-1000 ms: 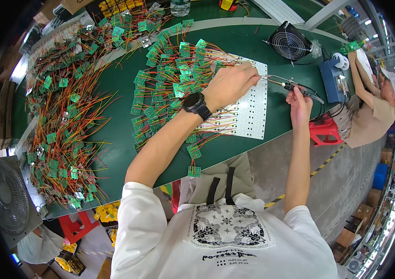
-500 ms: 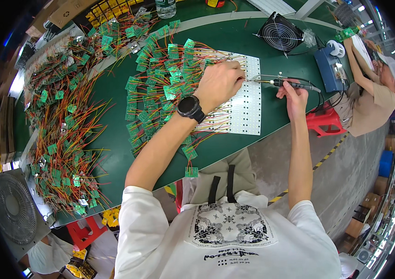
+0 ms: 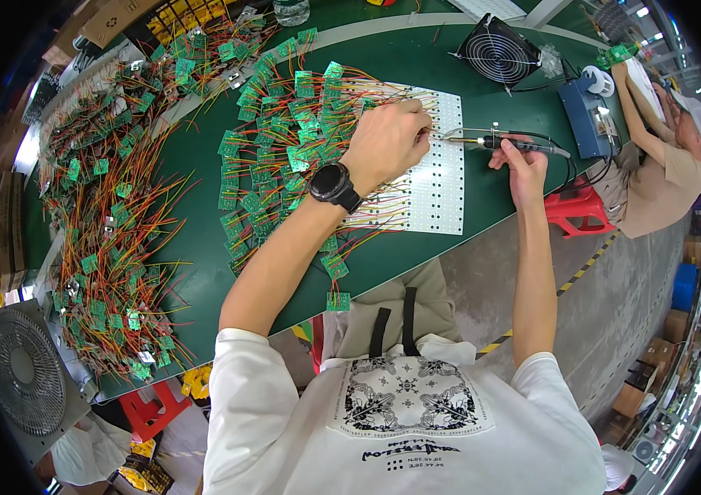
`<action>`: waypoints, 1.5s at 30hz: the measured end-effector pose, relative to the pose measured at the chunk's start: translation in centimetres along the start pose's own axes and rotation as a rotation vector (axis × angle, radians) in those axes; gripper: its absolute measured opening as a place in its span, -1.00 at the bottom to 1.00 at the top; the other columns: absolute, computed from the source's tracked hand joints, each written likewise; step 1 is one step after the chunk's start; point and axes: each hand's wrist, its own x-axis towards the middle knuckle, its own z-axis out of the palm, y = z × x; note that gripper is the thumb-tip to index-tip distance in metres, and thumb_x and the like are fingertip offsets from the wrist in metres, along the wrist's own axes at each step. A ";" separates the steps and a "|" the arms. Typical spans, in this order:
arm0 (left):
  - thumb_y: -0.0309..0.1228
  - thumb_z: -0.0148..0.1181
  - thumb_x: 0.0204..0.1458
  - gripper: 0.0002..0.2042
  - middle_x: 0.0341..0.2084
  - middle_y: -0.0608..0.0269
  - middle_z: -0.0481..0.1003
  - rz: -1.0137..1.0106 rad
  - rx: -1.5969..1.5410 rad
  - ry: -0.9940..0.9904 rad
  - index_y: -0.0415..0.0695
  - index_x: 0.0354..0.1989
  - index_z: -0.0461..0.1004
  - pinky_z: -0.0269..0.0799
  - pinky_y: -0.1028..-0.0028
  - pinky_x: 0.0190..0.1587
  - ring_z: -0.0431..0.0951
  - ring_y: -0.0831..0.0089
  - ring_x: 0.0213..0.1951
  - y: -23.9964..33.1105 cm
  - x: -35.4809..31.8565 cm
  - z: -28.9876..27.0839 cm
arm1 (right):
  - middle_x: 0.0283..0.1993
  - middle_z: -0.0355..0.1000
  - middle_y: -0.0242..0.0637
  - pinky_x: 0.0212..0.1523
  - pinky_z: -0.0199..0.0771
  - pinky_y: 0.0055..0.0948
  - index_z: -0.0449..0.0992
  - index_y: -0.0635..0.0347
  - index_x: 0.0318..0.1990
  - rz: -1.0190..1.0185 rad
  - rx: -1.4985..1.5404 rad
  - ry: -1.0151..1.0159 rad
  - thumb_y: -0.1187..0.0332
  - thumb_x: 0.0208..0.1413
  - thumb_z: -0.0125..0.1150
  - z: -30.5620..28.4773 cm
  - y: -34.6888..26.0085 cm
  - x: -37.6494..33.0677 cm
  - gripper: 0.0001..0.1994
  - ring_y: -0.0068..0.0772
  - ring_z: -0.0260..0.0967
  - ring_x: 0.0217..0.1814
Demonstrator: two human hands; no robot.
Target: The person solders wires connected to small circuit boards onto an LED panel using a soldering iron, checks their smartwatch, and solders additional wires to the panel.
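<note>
My right hand (image 3: 522, 169) grips a black-handled soldering iron (image 3: 503, 143), with a thin metal guide tube along its upper side. Its tip points left to the fingertips of my left hand (image 3: 390, 142). Closed in a pinch over the white perforated board (image 3: 441, 198), that left hand hides whatever it holds. Red and yellow wires (image 3: 383, 216) run from the board's left part to rows of small green circuit boards (image 3: 259, 177). One green circuit board (image 3: 338, 301) hangs near the table's front edge.
A big heap of wired circuit boards (image 3: 111, 272) covers the table's left. Far right stand a black fan (image 3: 499, 54) and a blue soldering station (image 3: 585, 120) with a solder spool (image 3: 598, 81). Another person (image 3: 656, 181) works beyond, near a red stool (image 3: 577, 213).
Both hands keep nearly the same pose, with the iron's tip still at my left fingertips. The whole view has shifted slightly.
</note>
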 end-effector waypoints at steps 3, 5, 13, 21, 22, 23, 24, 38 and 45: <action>-0.44 0.20 -0.11 -0.91 -0.47 0.19 0.50 -0.001 0.004 0.007 -0.17 -0.46 0.55 0.47 0.22 -0.34 0.55 0.14 -0.38 -0.1 -0.1 0.0 | -0.42 0.53 -0.16 -0.42 0.44 -0.53 0.51 0.42 -0.09 -0.023 0.008 0.004 0.46 0.16 0.24 0.2 0.1 0.0 -0.78 -0.38 0.51 -0.48; -0.44 0.20 -0.11 -0.91 -0.47 0.19 0.50 -0.003 0.009 0.004 -0.17 -0.46 0.55 0.47 0.21 -0.34 0.54 0.13 -0.39 -0.1 -0.1 0.0 | -0.42 0.53 -0.16 -0.41 0.44 -0.53 0.51 0.42 -0.09 -0.023 0.008 0.000 0.46 0.16 0.25 0.2 0.2 0.1 -0.77 -0.38 0.51 -0.48; -0.42 0.19 -0.11 -0.90 -0.45 0.12 0.50 0.014 -0.004 0.024 -0.20 -0.48 0.55 0.47 0.14 -0.36 0.56 0.07 -0.41 -0.2 0.0 0.1 | -0.41 0.53 -0.16 -0.40 0.44 -0.53 0.51 0.42 -0.08 -0.032 -0.008 -0.021 0.45 0.16 0.26 0.2 0.1 0.1 -0.77 -0.38 0.51 -0.47; -0.43 0.19 -0.11 -0.89 -0.44 0.12 0.50 0.002 0.016 0.010 -0.19 -0.48 0.56 0.47 0.14 -0.36 0.56 0.07 -0.41 -0.1 -0.1 0.1 | -0.41 0.53 -0.15 -0.40 0.45 -0.53 0.51 0.43 -0.08 -0.025 -0.030 -0.004 0.46 0.15 0.26 0.2 0.1 0.1 -0.76 -0.36 0.51 -0.47; -0.43 0.19 -0.11 -0.89 -0.44 0.12 0.50 0.001 0.017 0.013 -0.19 -0.47 0.57 0.47 0.14 -0.36 0.56 0.07 -0.41 0.0 -0.1 0.1 | -0.41 0.53 -0.15 -0.40 0.45 -0.53 0.51 0.43 -0.08 -0.024 -0.029 -0.004 0.46 0.15 0.26 0.1 0.2 0.1 -0.76 -0.36 0.51 -0.47; -0.43 0.19 -0.11 -0.89 -0.44 0.12 0.50 0.001 0.016 0.012 -0.19 -0.47 0.57 0.47 0.14 -0.36 0.56 0.07 -0.41 -0.1 -0.1 0.1 | -0.41 0.53 -0.15 -0.40 0.45 -0.52 0.51 0.43 -0.08 -0.026 -0.008 -0.001 0.46 0.16 0.26 0.1 0.3 0.1 -0.76 -0.36 0.51 -0.47; -0.42 0.19 -0.11 -0.89 -0.44 0.12 0.51 0.004 0.010 0.016 -0.19 -0.47 0.57 0.47 0.14 -0.36 0.56 0.07 -0.42 -0.1 -0.1 0.1 | -0.41 0.53 -0.15 -0.40 0.45 -0.52 0.51 0.43 -0.08 -0.027 0.014 0.001 0.45 0.16 0.26 0.0 0.4 0.1 -0.76 -0.36 0.50 -0.47; -0.36 0.25 -0.07 -0.78 -0.23 0.15 0.52 0.048 0.070 -0.026 -0.15 -0.24 0.57 0.51 0.22 -0.17 0.56 0.11 -0.19 1.4 0.4 -2.3 | -0.42 0.52 -0.20 -0.45 0.39 -0.53 0.52 0.41 -0.12 -0.035 0.146 0.095 0.46 0.17 0.27 0.4 0.5 0.5 -0.80 -0.42 0.45 -0.50; -0.46 0.23 0.02 -0.78 -0.11 0.10 0.49 0.130 -0.085 0.221 -0.20 -0.15 0.52 0.48 0.28 -0.03 0.54 0.09 -0.08 8.4 0.3 -10.1 | -0.43 0.52 -0.22 -0.45 0.38 -0.56 0.52 0.39 -0.13 -0.051 0.192 0.081 0.44 0.17 0.28 0.1 0.6 0.5 -0.80 -0.43 0.46 -0.51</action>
